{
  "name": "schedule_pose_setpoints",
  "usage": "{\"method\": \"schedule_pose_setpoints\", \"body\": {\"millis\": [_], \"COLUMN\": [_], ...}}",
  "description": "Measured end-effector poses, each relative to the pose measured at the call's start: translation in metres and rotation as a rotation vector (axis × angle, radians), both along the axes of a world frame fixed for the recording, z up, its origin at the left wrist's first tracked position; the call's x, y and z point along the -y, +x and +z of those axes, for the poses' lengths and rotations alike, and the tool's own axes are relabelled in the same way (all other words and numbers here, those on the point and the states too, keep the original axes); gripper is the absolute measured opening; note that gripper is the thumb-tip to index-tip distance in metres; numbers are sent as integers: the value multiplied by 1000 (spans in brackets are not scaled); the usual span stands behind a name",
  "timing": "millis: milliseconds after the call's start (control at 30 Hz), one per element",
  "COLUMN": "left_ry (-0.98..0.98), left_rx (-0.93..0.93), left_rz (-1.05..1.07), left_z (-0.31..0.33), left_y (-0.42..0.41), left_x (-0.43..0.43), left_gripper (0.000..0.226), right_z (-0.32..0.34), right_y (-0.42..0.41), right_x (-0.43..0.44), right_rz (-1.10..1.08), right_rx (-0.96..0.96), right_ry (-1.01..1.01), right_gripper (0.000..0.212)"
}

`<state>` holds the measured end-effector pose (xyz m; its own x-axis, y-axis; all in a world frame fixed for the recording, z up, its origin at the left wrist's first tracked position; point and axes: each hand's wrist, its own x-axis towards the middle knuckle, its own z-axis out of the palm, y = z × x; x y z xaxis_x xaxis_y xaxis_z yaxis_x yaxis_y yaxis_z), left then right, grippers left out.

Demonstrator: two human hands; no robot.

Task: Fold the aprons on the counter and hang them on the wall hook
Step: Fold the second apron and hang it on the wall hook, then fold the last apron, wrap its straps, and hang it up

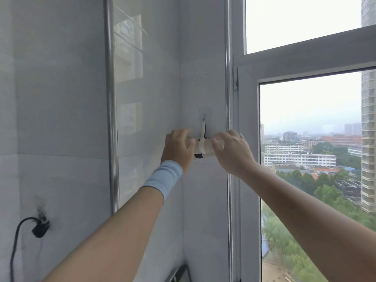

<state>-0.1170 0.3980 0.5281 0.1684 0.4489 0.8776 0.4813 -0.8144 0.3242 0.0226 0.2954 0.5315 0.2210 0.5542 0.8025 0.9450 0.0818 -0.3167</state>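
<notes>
At wall hook (204, 117), just under it: apron (204, 148), folded into a tight beige roll with a black bit at its lower left end. Long axis horizontal, 9-to-3. Strap (202, 129) runs straight up from the roll's top to the hook at 12. It looks looped over, but the hook is too small to be sure.

Left hand (179, 147), blue wristband (164, 179), sits at 9 of the roll with its fingers wrapped round that end. Right hand (232, 151) sits at 3, fingertips curled onto the other end, pinching it. Both are touching and equally near; neither is on the strap.

Judgement: hang nearly done. Next is to let go and check that the strap carries the load. Risk: roll tips off level or unrolls.

Outward: white tiled wall (61, 98), vertical metal pipe (110, 98) at 9, window frame (248, 139) at 3, black plug (40, 227) with cable (16, 241) at 7. Table not in view.
</notes>
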Motion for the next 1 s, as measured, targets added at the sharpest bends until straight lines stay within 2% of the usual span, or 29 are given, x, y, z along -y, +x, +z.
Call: {"method": "schedule_pose_setpoints", "body": {"millis": [67, 167, 333, 633, 733, 900, 1000], "left_ry": [22, -81, -390, -859, -1022, -1191, -1269], "left_rx": [57, 46, -193, -573, -688, -924, -1185], "left_rz": [-25, -135, -248, -314, -318, -213, -80], "left_z": [-19, -68, -178, -367, -427, -529, -591], "left_y": [-6, -9, -7, 1, 2, 6, 11], "left_x": [28, 61, 112, 217, 246, 289, 314], "left_gripper": [19, 11, 17, 17, 14, 25, 41], "right_z": [-19, -67, -185, -396, -466, -581, -632], "right_y": [-6, -14, -14, -3, -1, 0, 11], "right_x": [23, 54, 100, 211, 248, 300, 330], "right_rz": [-13, -7, -44, -49, -63, -14, 14], "right_rx": [-20, -92, -211, -367, -353, -366, -302], "right_ry": [50, -61, -411, -883, -1047, -1340, -1479], "right_gripper": [30, 28, 27, 25, 28, 46, 61]}}
